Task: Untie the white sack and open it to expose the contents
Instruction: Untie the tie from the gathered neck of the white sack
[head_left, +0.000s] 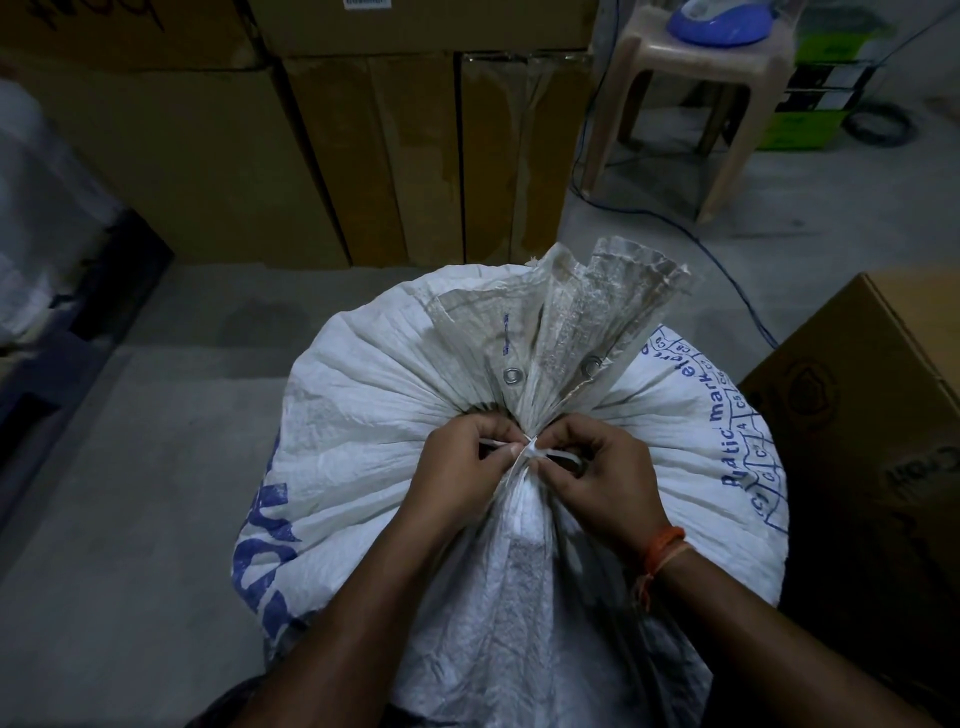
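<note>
A full white woven sack (374, 395) with blue print stands on the floor right below me. Its mouth is gathered into a bunch that fans out upward, with two metal eyelets in it. A thin white tie (531, 453) is knotted around the neck. My left hand (462, 467) pinches one end of the tie on the left of the knot. My right hand (597, 478) pinches the other end on the right. Both hands rest on the sack's top. The contents are hidden.
Stacked brown cartons (322, 156) line the wall behind the sack. Another carton (872, 415) stands close at the right. A beige plastic stool (691, 67) carries a blue object at the back right, with a blue cable (727, 270) trailing across the grey floor.
</note>
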